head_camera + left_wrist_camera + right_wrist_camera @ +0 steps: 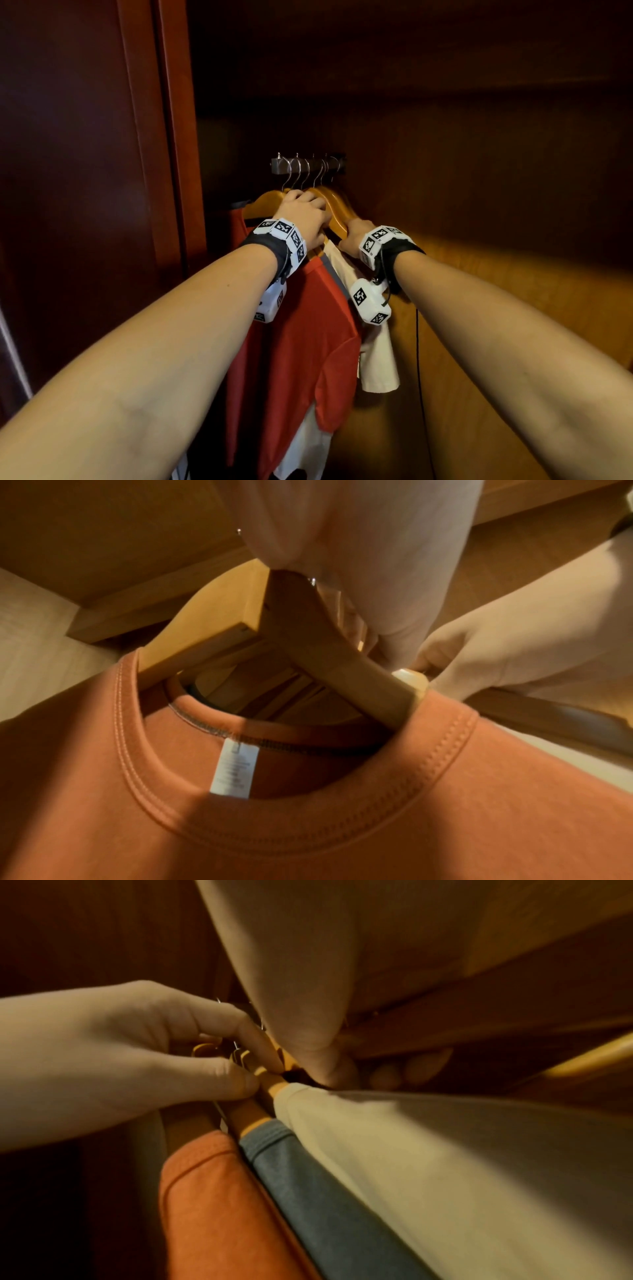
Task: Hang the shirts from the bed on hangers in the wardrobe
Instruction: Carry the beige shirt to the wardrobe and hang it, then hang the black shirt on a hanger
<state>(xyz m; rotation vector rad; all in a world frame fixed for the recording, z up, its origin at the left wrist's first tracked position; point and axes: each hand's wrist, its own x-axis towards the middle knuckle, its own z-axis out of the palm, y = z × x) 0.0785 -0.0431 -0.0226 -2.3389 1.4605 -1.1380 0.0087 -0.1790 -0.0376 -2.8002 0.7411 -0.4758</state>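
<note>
Both hands working among the wooden hangers on the short rail inside the wardrobe. Left hand is gripping over the hanger tops, fingers curled, probably steadying or parting them. Right hand is curling its fingers round the end of a hanger arm carrying the white shirt, likely seating it. Orange shirt is hanging in front, a grey-blue shirt squeezed between the two. Hooks are sitting tightly bunched; open room is lying to the right, toward the side wall.
</note>
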